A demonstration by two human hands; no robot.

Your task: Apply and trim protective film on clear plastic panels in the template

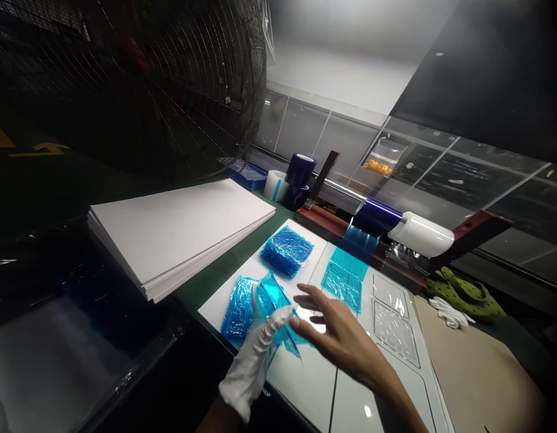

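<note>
My left hand (254, 361), in a white cotton glove, is shut on a crumpled sheet of blue plastic film (273, 297). My right hand (337, 337) is bare and hovers just beside it, fingers spread, holding nothing. Below both hands lies a glossy white panel (301, 385). Crumpled blue film wads (286, 251) (237, 308) rest on its left part. Flatter blue film (345, 278) lies on its upper right, near my right fingertips. Cut-out outlines mark the panel's right part.
A stack of white sheets (179, 234) lies to the left. Behind stands a blue film roll dispenser (378, 216) with a white roller (420, 234). Blue tape rolls (300, 171) stand at the back. A wire-guarded fan (170, 78) looms at upper left. A tan board (477, 373) lies to the right.
</note>
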